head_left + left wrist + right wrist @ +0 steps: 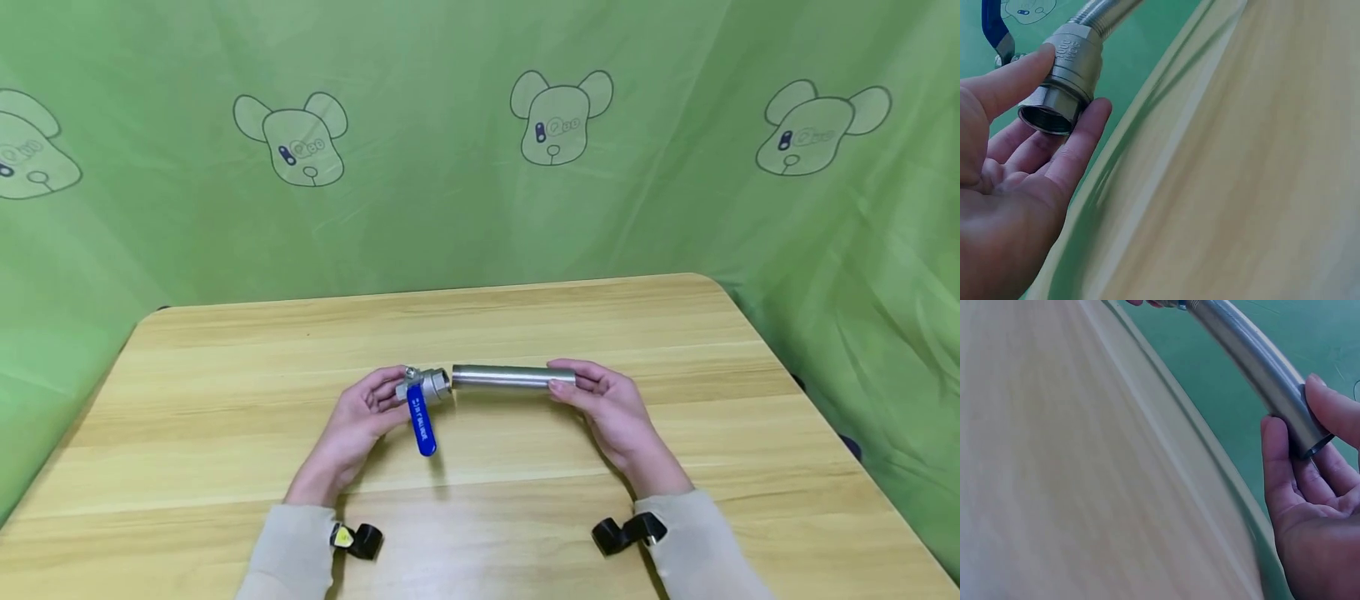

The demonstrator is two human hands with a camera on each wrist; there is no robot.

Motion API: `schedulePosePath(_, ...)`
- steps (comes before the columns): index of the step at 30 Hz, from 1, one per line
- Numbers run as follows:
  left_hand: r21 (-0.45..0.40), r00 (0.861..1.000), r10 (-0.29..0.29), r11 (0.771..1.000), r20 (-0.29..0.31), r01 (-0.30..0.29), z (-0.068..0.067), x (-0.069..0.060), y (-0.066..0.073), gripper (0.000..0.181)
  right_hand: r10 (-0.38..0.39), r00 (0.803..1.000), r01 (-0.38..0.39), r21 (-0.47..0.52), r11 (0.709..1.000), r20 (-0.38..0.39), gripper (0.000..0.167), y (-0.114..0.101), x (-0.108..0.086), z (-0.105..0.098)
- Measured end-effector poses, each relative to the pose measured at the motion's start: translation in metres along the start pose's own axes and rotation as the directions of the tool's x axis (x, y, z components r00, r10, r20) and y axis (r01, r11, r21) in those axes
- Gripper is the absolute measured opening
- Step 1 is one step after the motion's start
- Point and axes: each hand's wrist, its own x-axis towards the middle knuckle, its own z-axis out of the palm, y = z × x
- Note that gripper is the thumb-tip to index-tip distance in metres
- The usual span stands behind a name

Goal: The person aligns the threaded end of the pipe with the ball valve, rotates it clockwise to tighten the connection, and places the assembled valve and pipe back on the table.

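My left hand (362, 425) grips a metal ball valve (433, 384) between thumb and fingers above the table. A blue lever handle (422, 423) on the valve points toward me; in the left wrist view the valve's open threaded end (1049, 119) faces the camera. With my right hand (611, 408) I pinch the far right end of a straight steel pipe (510, 377), held roughly level. The pipe's threaded left end is at the valve's right opening, lined up with it. Whether the threads have engaged I cannot tell.
Beneath both hands lies a light wood-grain table (225, 358) with rounded far corners. Behind it hangs a green cloth (435, 217) printed with bear-head outlines. Black wrist straps (366, 542) sit over both sleeves.
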Motion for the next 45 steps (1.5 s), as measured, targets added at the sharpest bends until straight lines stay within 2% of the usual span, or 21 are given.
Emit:
schedulePosePath(9,0.007,1.0,0.0,1.0,0.024,0.0,0.0,0.0,-0.005,0.062,0.007,1.0,-0.003,-0.119,0.993,0.027,0.038,0.003,0.0,0.001)
schedulePosePath(15,-0.008,0.998,-0.008,1.0,0.059,0.008,0.0,0.001,-0.006,0.062,-0.001,1.0,0.004,-0.127,0.992,0.027,0.042,0.002,-0.001,0.0)
schedulePosePath(20,-0.005,0.999,-0.012,1.0,0.038,0.013,-0.004,0.002,-0.005,0.062,-0.002,0.999,0.006,-0.089,0.996,0.045,0.044,0.003,0.006,0.004)
schedulePosePath(26,-0.031,0.999,-0.049,0.998,0.014,0.049,-0.003,0.001,-0.01,0.062,0.03,0.998,-0.023,-0.117,0.993,0.061,0.047,0.005,0.005,0.003)
schedulePosePath(32,-0.042,0.999,-0.043,0.998,0.032,0.045,0.002,0.007,-0.011,0.061,0.0,0.999,0.005,-0.098,0.995,0.05,0.039,0.004,0.002,-0.004)
schedulePosePath(35,-0.054,0.998,-0.054,0.997,0.015,0.054,0.004,0.009,-0.011,0.06,-0.004,0.998,0.008,-0.077,0.997,0.055,0.036,0.005,0.001,-0.005)
schedulePosePath(39,-0.073,0.997,-0.07,0.995,-0.019,0.068,0.003,0.008,-0.01,0.06,-0.004,0.998,0.009,-0.082,0.997,0.06,0.04,0.006,0.001,-0.002)
schedulePosePath(45,-0.098,0.997,-0.068,0.993,-0.029,0.065,0.0,0.006,-0.01,0.062,-0.015,0.999,0.018,-0.101,0.995,0.036,0.047,0.006,0.005,0.005)
